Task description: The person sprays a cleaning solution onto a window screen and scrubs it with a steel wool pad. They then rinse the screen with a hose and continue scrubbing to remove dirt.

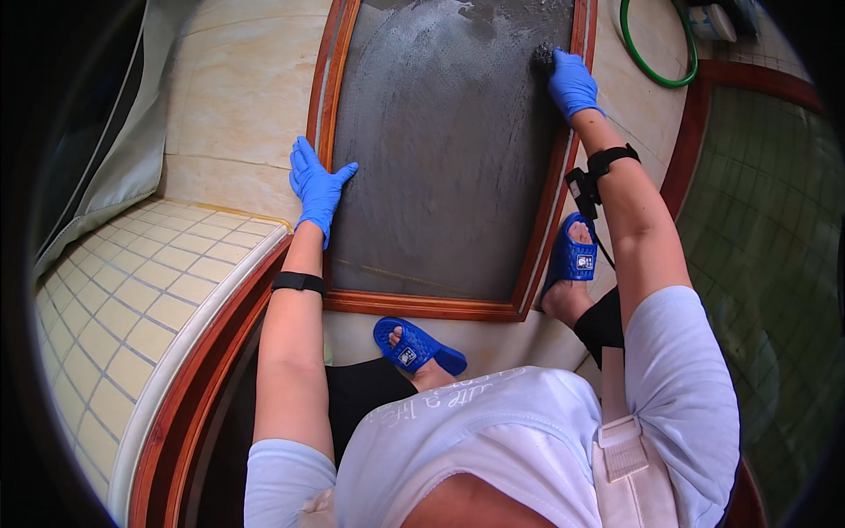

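Standing here, I see a dark panel (440, 185) in a reddish wooden frame (422, 305), upper middle of the view, flat against pale tile (229, 97). Whitish wet streaks, heaviest toward its top.

Left hand (318, 183), blue glove: thumb spread wide from the fingers, nothing gripped, laid over the frame's left rail, thumb reaching onto the panel. Right hand (574, 86), same glove, upper right: fingers curled, pinching a dark scrubber (542, 59) at the panel's right edge. Exact finger placement on it, can't tell.

Black bands on both wrists; small black device (582, 189) by the right one. Blue slippers: one (427, 348) below the panel, lower middle; one (558, 266) right of it. Green hose loop (672, 84), upper right, white container (711, 23) near it. Second wood-edged panel (757, 167), far right. Small-tiled ledge (150, 282), lower left; grey sheet (132, 163) above it.
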Available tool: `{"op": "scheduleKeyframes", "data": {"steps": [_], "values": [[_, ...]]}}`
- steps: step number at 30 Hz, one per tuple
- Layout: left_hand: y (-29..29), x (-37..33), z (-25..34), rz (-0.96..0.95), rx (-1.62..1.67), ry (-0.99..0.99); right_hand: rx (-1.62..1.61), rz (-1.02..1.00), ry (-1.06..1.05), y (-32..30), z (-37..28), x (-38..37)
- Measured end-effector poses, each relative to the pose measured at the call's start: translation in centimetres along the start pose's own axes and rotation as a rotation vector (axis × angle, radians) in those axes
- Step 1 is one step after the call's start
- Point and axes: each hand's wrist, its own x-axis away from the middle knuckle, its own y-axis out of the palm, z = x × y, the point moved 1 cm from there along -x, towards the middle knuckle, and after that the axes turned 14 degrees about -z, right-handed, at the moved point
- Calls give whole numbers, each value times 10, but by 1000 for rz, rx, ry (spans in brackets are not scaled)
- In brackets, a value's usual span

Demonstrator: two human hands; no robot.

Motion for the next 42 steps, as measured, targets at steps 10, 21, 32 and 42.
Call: {"op": "scheduleKeyframes", "data": {"steps": [10, 21, 32, 42], "values": [[-9, 9, -12, 36, -120, -52, 61, -620, -662, 42, -63, 211], [-8, 5, -7, -11, -35, -44, -96, -458, -173, 62, -88, 255], [3, -5, -4, 13, -17, 26, -99, 13, -4, 13, -1, 26], [0, 0, -22, 4, -58, -18, -61, -663, -840, 71, -118, 279]]}}
